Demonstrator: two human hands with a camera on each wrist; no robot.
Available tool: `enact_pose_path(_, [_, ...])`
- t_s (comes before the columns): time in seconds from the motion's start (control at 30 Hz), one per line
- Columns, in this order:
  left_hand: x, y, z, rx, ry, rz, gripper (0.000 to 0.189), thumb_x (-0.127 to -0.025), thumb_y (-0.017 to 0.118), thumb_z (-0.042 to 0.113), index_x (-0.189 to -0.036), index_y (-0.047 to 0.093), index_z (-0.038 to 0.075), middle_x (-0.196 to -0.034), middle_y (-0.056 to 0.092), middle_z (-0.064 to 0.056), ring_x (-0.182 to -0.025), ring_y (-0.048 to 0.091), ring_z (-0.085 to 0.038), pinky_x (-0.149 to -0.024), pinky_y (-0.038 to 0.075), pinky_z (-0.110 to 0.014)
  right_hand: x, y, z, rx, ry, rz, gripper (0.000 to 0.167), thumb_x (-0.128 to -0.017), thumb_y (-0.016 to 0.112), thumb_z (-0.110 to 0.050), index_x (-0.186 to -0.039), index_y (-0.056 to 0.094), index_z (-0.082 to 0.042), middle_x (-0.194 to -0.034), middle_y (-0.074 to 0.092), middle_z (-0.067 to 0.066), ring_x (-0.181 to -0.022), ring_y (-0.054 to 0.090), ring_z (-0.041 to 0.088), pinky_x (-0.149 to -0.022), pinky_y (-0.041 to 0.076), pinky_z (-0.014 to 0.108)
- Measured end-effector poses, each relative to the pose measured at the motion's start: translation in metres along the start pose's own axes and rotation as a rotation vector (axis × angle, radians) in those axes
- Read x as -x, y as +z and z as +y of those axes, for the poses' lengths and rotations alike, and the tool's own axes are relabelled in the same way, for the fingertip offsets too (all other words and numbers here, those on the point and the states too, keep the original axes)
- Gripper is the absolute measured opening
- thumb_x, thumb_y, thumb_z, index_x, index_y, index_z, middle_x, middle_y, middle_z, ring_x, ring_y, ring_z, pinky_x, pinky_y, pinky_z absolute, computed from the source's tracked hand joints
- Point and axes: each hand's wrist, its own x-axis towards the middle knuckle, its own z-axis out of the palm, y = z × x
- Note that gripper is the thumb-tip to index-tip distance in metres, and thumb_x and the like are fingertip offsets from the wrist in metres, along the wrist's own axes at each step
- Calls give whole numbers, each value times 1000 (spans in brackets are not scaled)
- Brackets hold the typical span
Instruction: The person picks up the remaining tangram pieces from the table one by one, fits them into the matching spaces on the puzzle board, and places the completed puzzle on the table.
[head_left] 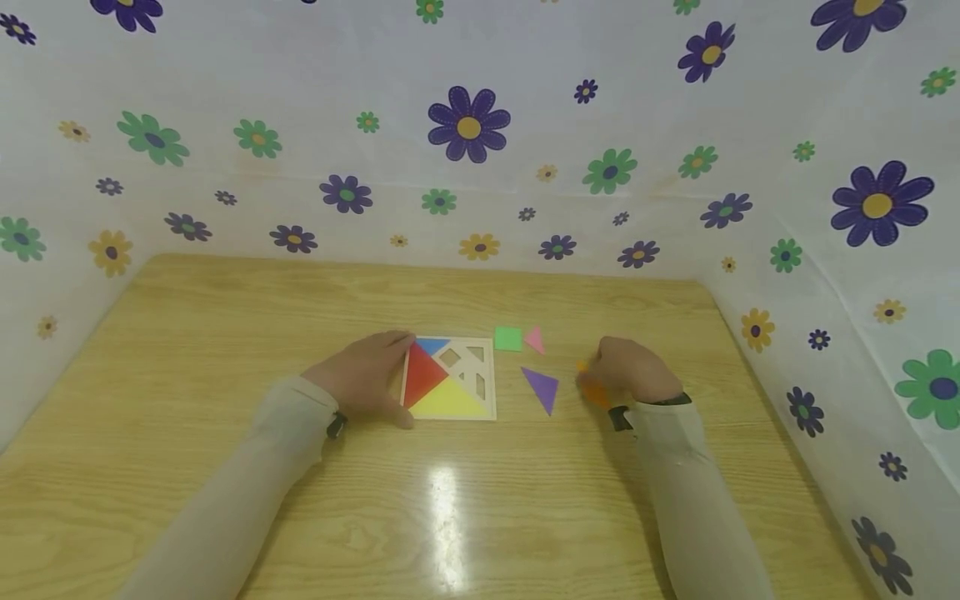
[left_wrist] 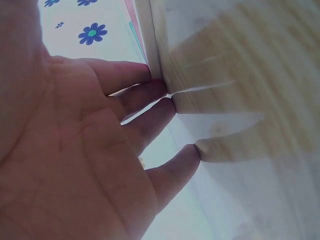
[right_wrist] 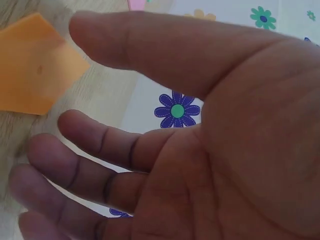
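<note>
My left hand (head_left: 363,375) is at the left side of a white-framed tangram board (head_left: 492,392), index finger by its upper left corner and thumb by its lower left corner. In the left wrist view, fingertips touch the frame edge and tabletop. Red (head_left: 423,377), yellow (head_left: 450,402) and blue (head_left: 431,344) triangles fill part of the board; several smaller recesses show at its right. My right hand (head_left: 630,368) hovers over an orange flat piece (head_left: 596,393), partly covering it. The right wrist view shows thumb and fingers apart, with the orange piece (right_wrist: 30,87) lying beyond the fingertips.
Right of the board lie a green square (head_left: 508,339), a small pink triangle (head_left: 535,340) and a purple triangle (head_left: 543,388). The wooden tabletop (head_left: 337,508) is bounded by a white flower-patterned cloth (head_left: 405,158) at the back and sides.
</note>
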Motion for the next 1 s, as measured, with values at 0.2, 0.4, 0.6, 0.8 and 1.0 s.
enact_pose_path(0.2, [-1,0,-1,-3,-10,-11,124,-70,86,61,-164,26,9,-169,28,-9,-155,28,-33,-125,29,-50,-2,2,-1,-18,8,-15,29,-88,70,-26,-92,54,-3,-84,49,7,-76,49,23,-66,37,32])
enact_pose_path(0.4, [-3,2,-2,-17,-2,-12,125,-70,85,64,-165,25,9,-169,27,-9,-155,27,-34,-125,28,-50,-3,1,-2,-2,-25,-27,22,-87,66,-19,-74,52,-8,-68,45,1,-62,43,17,-59,34,28])
enact_pose_path(0.6, [-5,3,-3,-13,3,-3,124,-70,85,63,-165,26,10,-169,29,-8,-154,28,-33,-124,29,-50,-5,1,-1,15,-32,-24,18,-87,67,-16,-79,55,-6,-73,48,3,-65,47,19,-60,37,29])
enact_pose_path(0.8, [-4,3,-2,-17,7,1,123,-70,85,63,-164,26,9,-169,29,-9,-154,29,-34,-124,29,-50,-8,4,-3,-1,-30,-39,20,-88,69,-16,-96,59,-1,-82,53,7,-72,50,20,-62,39,29])
enact_pose_path(1.0, [-3,2,-2,-20,5,3,124,-71,85,63,-164,26,8,-169,28,-10,-155,27,-34,-125,28,-50,-9,7,-4,-13,-31,-23,31,-88,71,-19,-105,55,2,-88,51,9,-77,49,22,-65,39,30])
